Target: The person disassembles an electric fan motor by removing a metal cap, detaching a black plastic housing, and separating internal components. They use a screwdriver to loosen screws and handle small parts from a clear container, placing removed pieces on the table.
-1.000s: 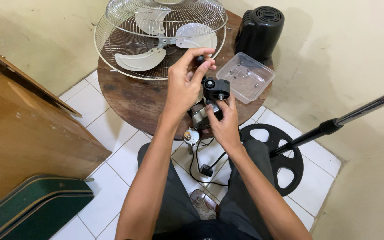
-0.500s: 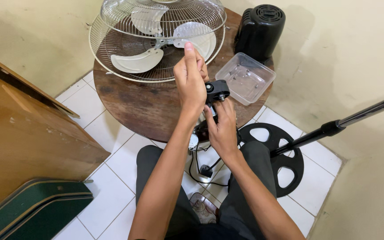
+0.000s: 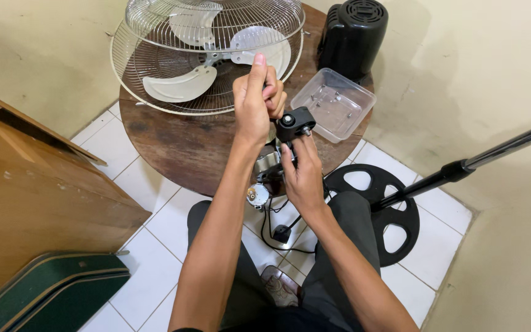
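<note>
My right hand [image 3: 302, 171] grips a fan motor assembly [image 3: 279, 154], metal-bodied with a black plastic bracket [image 3: 296, 125] on top. It is held above the near edge of a round wooden table [image 3: 192, 147]. My left hand [image 3: 255, 101] is closed around a small dark part at the top of the assembly, thumb pointing up; the part itself is mostly hidden by my fingers. A small round silver piece [image 3: 257, 195] and a black cord with a plug [image 3: 281, 233] hang below the motor.
On the table lie a wire fan guard with pale blades [image 3: 207, 52], a clear plastic tray holding screws [image 3: 334, 103] and a black motor cover [image 3: 351, 34]. A fan stand with round black base [image 3: 379, 212] and metal pole [image 3: 499, 152] sits right. Wooden furniture [image 3: 32, 197] stands left.
My left hand went from pinching a small dark knob with spread fingers to a closed fist at the top of the motor. The view shifted slightly; the motor stays in my right hand.
</note>
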